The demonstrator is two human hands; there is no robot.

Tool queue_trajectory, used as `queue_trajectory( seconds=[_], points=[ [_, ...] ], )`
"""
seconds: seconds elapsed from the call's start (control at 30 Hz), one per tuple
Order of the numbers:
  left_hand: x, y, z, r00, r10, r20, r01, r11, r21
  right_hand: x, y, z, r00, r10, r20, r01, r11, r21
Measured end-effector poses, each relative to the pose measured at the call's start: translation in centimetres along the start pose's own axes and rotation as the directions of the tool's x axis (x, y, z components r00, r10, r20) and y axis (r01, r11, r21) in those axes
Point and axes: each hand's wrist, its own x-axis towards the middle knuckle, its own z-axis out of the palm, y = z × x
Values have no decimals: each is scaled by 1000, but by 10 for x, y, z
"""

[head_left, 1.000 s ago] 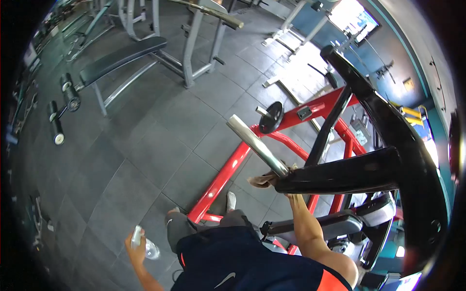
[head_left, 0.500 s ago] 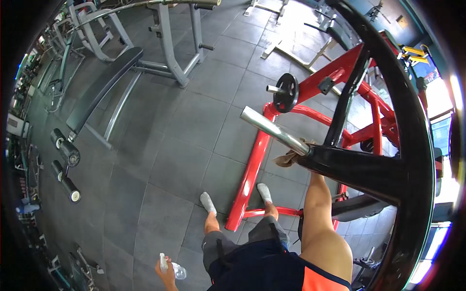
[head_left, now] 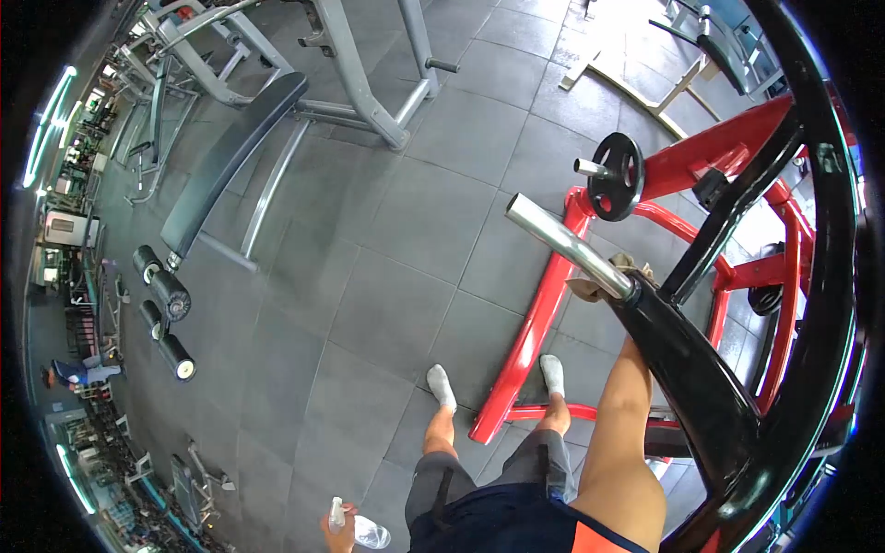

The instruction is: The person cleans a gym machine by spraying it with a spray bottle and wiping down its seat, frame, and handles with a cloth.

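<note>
My left hand (head_left: 338,526) grips a clear spray bottle (head_left: 372,533) with a white spray head, low in the view. My right arm (head_left: 625,405) reaches forward under the black machine arm (head_left: 687,346). At its end a brown cloth (head_left: 584,291) wraps around the base of the shiny metal weight peg (head_left: 564,241). My right hand is mostly hidden behind the peg and the cloth, at the spot where the peg meets the black arm.
The machine's red frame (head_left: 527,346) stands on the floor between my feet, with a black weight plate (head_left: 616,177) on another peg. A padded bench (head_left: 235,166) with foam rollers (head_left: 172,355) is at left. More gym machines line the far left.
The view has turned left, so the machine and bench appear farther right. The black arm looks more steeply angled. The cloth stays at the peg's base and the spray bottle stays in my left hand.
</note>
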Motion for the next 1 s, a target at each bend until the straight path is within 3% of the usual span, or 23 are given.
queue_trajectory(
  seconds=[0.03,0.07,0.13,0.23,0.33,0.37,0.47,0.5,0.53,0.63,0.67,0.73,0.77,0.83,0.87,0.93,0.97,1.0],
  points=[
    [10,-12,0,1000,16,6,-17,998,67,7,4,1,1000,0,-8,0,1000,0],
    [17,-9,1,999,-36,-9,35,990,-138,12,10,0,1000,-2,-13,2,1000,5],
    [32,2,1,990,-143,-3,120,846,-520,19,21,-3,1000,3,-19,-3,1000,9],
    [52,65,-15,995,-99,-18,82,906,-415,12,44,-16,1000,9,-13,-9,1000,12],
    [72,66,-14,998,-66,-9,57,925,-377,-18,77,-38,999,-7,32,6,1000,14],
    [78,78,-11,996,-84,-41,55,880,-472,-38,89,-45,998,-9,58,8,1000,11],
    [105,79,-11,996,76,-43,-88,896,-435,-102,117,-32,989,-19,144,26,998,-49],
    [111,112,-22,990,135,-31,-138,939,-316,-137,119,-8,993,-21,116,37,990,-138],
    [124,117,-26,981,193,-3,-184,931,-316,-182,118,25,996,-28,81,45,974,-223],
    [158,137,-47,934,346,84,-300,892,-338,-238,119,70,966,131,223,-101,985,-143],
    [164,158,-60,920,376,108,-315,876,-365,-233,117,74,894,287,343,-258,958,-129],
    [191,186,-77,846,528,73,-448,779,-439,-316,59,167,843,293,451,-248,956,-159],
    [199,213,-91,808,584,76,-492,740,-459,-339,32,197,732,267,627,-226,963,-147],
    [213,267,-121,710,697,96,-568,649,-507,-374,-9,244,419,192,887,-194,974,-119],
    [223,293,-136,646,755,116,-600,595,-534,-385,-25,266,447,124,886,-19,991,-129],
    [227,361,-175,404,908,113,-838,416,-352,-398,-53,308,481,222,848,-367,929,-35],
    [226,394,-190,344,933,109,-859,359,-363,-393,-61,328,324,182,928,-483,876,-4],
    [220,425,-202,276,958,83,-871,286,-401,-390,-60,338,294,81,952,-274,962,3]
  ],
)
